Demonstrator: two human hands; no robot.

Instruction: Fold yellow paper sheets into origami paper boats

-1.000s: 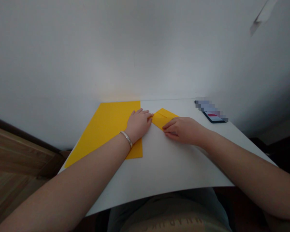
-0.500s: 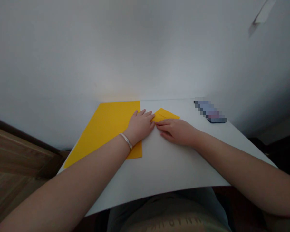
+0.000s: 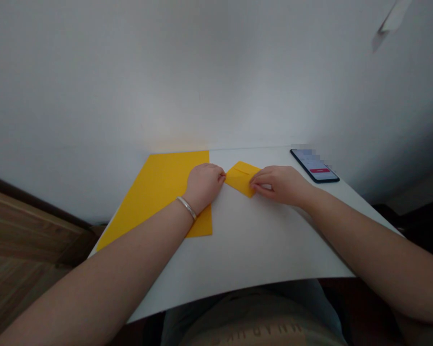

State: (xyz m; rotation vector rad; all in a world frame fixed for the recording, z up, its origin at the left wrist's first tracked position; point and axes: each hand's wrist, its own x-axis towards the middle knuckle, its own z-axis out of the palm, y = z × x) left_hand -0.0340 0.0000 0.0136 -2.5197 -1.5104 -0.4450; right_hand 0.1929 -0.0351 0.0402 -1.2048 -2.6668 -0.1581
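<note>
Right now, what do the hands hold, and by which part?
The folded paper, flat on the table: the right hand seems to pinch its right corner, and the left hand presses its left corner.

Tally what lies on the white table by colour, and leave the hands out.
Yellow paper: 2, the large sheet and the small folded piece
Black phone: 1
Total: 3
</note>
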